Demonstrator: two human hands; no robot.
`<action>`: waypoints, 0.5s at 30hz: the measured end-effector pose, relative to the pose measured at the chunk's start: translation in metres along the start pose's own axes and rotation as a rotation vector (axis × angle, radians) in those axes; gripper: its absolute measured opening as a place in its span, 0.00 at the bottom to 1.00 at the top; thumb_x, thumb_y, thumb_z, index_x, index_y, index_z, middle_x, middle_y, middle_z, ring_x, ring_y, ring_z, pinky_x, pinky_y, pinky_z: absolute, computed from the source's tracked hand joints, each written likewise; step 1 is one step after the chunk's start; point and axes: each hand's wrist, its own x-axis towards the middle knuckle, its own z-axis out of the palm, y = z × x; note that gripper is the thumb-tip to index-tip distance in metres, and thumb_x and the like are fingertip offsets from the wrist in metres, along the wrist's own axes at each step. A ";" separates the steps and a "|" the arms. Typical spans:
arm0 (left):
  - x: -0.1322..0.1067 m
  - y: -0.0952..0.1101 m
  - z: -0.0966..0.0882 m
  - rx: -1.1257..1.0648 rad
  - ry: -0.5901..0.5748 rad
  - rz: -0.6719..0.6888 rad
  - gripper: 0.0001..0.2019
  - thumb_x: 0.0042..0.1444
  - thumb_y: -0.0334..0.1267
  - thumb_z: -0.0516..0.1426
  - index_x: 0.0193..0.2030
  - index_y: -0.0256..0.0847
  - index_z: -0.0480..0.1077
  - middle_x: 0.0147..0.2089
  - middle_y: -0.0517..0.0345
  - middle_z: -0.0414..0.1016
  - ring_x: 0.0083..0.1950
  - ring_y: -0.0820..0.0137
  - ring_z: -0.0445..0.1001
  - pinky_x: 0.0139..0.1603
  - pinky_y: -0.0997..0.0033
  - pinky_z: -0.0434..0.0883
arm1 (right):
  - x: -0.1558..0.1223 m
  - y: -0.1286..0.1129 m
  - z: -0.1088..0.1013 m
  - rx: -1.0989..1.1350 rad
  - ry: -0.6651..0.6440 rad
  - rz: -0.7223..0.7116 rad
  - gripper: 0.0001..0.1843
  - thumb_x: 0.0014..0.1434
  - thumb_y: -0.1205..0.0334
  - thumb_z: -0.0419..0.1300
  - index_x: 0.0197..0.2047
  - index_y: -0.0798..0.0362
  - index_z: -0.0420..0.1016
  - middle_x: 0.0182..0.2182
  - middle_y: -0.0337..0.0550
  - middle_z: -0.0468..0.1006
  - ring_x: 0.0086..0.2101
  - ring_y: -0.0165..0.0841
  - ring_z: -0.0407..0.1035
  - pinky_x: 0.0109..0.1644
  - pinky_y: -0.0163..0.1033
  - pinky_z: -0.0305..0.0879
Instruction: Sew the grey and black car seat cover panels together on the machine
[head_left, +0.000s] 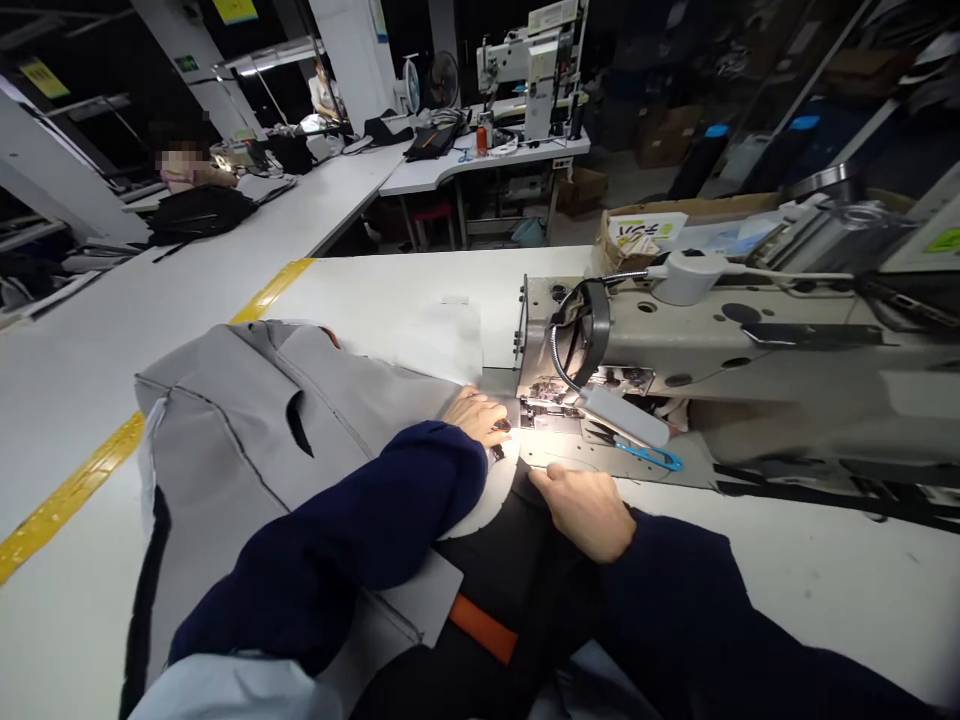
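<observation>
Spreading over the left of the desk (390, 300), a large piece of grey cloth (217, 430) is reaching right, close to the sewing machine (645, 345). Dark seams are running across it, and a slit (300, 425) is gaping near its middle. The left hand (478, 415) is resting at the right end of the cloth, just left of the machine's lit needle area, with its fingers bending down; whether they are gripping or only pressing, I cannot tell. The right hand (589, 505) is lying nearer and farther right, its fingertips touching the edge of some black cloth (517, 550) — I cannot tell whether they are pinching it. The two hands are resting apart, and a white piece (487, 508) is curving out from beside the left hand towards the black cloth. An orange tab (484, 628) is showing on the near side, next to a grey flap.

Light is falling on the machine's metal plate (555, 455), where snips with a blue handle (652, 456) are lying. Yellow tape (82, 490) is running along the left and passing under the grey cloth. A cardboard box (724, 203) is standing on the far side of the machine. Farther off, a second machine (540, 85) is standing near an orange bottle (481, 140), and at far left a person (184, 165) is sitting behind a dark bundle (202, 213).
</observation>
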 end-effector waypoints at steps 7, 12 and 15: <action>-0.010 -0.014 -0.016 -0.185 -0.063 0.078 0.09 0.55 0.47 0.59 0.40 0.47 0.72 0.39 0.63 0.70 0.45 0.69 0.68 0.61 0.55 0.49 | 0.032 -0.043 0.019 0.002 0.462 -0.197 0.15 0.59 0.72 0.51 0.47 0.65 0.72 0.41 0.58 0.72 0.39 0.42 0.64 0.43 0.45 0.59; -0.018 -0.014 -0.027 -0.129 -0.135 0.134 0.10 0.55 0.47 0.56 0.40 0.46 0.72 0.40 0.60 0.67 0.47 0.66 0.66 0.65 0.47 0.42 | 0.023 -0.055 0.043 0.274 0.632 -0.250 0.15 0.61 0.73 0.46 0.43 0.63 0.73 0.35 0.52 0.73 0.37 0.39 0.64 0.40 0.43 0.63; -0.022 -0.010 -0.028 -0.012 -0.131 0.187 0.12 0.48 0.45 0.60 0.40 0.44 0.71 0.42 0.57 0.67 0.46 0.64 0.65 0.65 0.44 0.43 | 0.021 -0.057 0.043 0.437 0.665 -0.286 0.17 0.61 0.74 0.44 0.43 0.62 0.73 0.38 0.52 0.75 0.38 0.37 0.66 0.41 0.42 0.66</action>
